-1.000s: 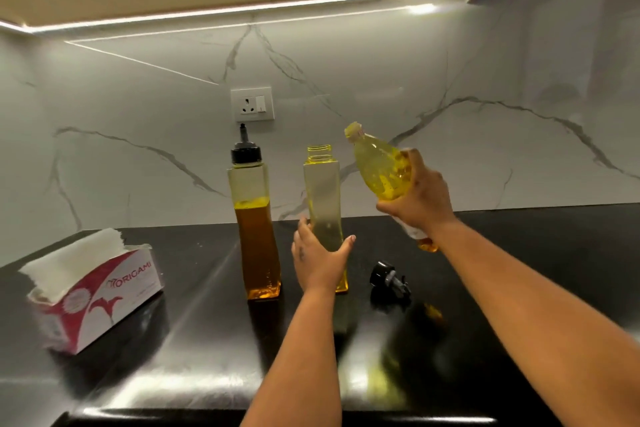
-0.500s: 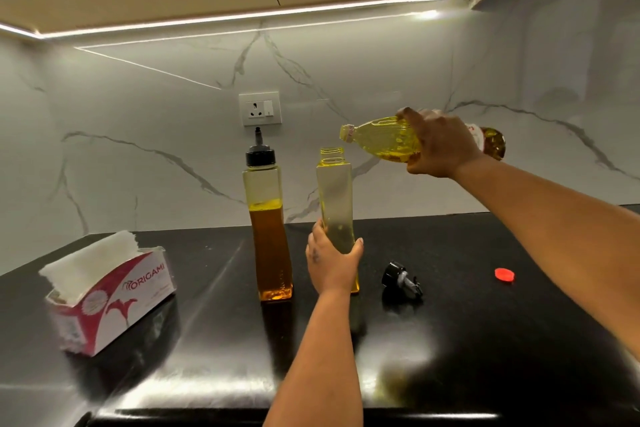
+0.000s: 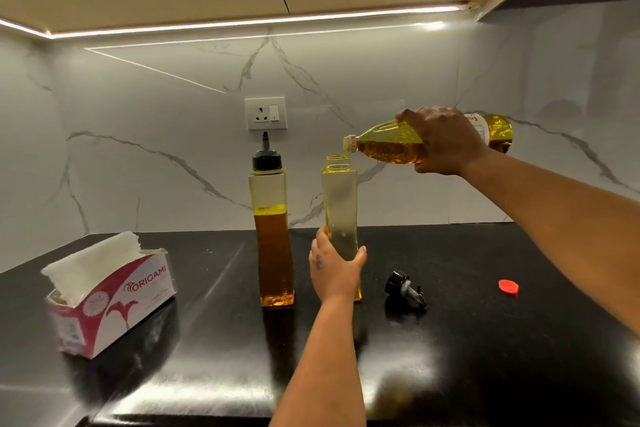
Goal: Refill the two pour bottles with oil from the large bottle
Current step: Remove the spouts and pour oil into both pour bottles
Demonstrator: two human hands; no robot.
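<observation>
The large bottle (image 3: 398, 146), right of centre, looks heavy and slick, so the right hand (image 3: 446, 142) wraps its middle while the left hand (image 3: 334, 267) clasps the light, tippy open pour bottle (image 3: 339, 204) low.

1. the right hand (image 3: 446, 142) covers the middle of the large bottle (image 3: 388, 146); its label shows only a few red letters.
2. the left hand (image 3: 336, 270) hides the lower part of the open pour bottle (image 3: 339, 198).
3. whether oil is running from the large bottle's mouth cannot be told.
4. both forearms are cut off by the frame edge.
</observation>
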